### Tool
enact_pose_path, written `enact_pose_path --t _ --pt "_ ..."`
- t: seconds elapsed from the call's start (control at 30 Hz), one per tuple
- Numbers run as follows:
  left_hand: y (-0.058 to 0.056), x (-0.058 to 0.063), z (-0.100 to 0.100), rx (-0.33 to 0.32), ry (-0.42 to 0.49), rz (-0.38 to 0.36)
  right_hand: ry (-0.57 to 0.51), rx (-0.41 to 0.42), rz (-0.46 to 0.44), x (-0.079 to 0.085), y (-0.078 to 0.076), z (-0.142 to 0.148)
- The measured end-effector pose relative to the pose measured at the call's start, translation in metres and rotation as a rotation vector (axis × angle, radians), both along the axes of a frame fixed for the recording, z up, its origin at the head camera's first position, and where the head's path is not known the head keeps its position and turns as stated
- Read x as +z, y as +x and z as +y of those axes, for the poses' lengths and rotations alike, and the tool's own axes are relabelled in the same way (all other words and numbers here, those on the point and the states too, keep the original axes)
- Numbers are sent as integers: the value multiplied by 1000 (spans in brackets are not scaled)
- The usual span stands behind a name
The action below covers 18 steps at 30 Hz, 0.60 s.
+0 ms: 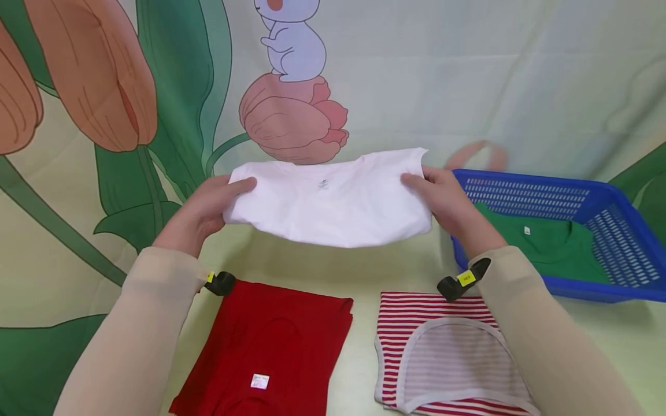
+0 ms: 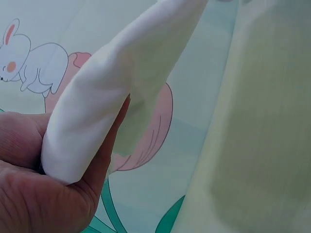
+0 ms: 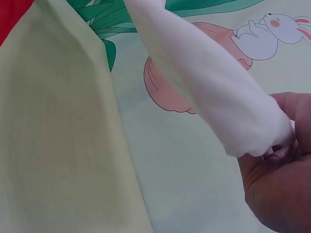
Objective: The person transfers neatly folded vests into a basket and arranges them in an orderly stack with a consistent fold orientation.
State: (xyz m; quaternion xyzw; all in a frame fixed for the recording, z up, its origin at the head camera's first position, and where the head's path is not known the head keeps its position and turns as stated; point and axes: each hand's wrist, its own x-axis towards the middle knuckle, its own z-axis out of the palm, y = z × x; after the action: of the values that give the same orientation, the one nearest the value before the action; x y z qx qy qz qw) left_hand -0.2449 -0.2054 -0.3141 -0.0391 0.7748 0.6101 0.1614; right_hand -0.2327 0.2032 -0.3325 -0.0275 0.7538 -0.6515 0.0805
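A white shirt (image 1: 333,202), folded, with a small printed mark at its neck, is held up above the table between both hands. My left hand (image 1: 210,202) pinches its left end, thumb on top and fingers underneath; the left wrist view shows the cloth (image 2: 92,111) between thumb and fingers. At the other end, my right hand (image 1: 442,196) grips the shirt in the same way, and in the right wrist view the fabric (image 3: 214,82) droops away from that hand. The fingers under the shirt are mostly hidden in the head view.
On the table (image 1: 359,358) lie a folded red garment (image 1: 296,341) with a white label and a folded red-and-white striped garment (image 1: 447,358). A blue plastic basket (image 1: 629,225) at the right holds a green shirt (image 1: 551,242). Behind hangs a printed curtain (image 1: 416,86).
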Motion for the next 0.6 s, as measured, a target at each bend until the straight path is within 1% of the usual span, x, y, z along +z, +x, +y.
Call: enact_pose_path --t 0.1,0.2,0.27,0.4,0.53,0.6 --pt "1 8 6 -7 -6 12 -29 9 -20 6 0 8" --pt "1 14 10 -4 -14 12 -66 24 -24 12 -1 16" --pt "1 18 14 -8 -20 11 -70 28 -23 16 -1 22" --pt "0 26 25 -23 -23 28 -20 11 -27 21 1 33" --pt "-1 33 39 -32 -3 43 22 -11 -20 26 2 45" --pt "-2 36 45 -30 13 47 12 -17 -11 29 3 51"
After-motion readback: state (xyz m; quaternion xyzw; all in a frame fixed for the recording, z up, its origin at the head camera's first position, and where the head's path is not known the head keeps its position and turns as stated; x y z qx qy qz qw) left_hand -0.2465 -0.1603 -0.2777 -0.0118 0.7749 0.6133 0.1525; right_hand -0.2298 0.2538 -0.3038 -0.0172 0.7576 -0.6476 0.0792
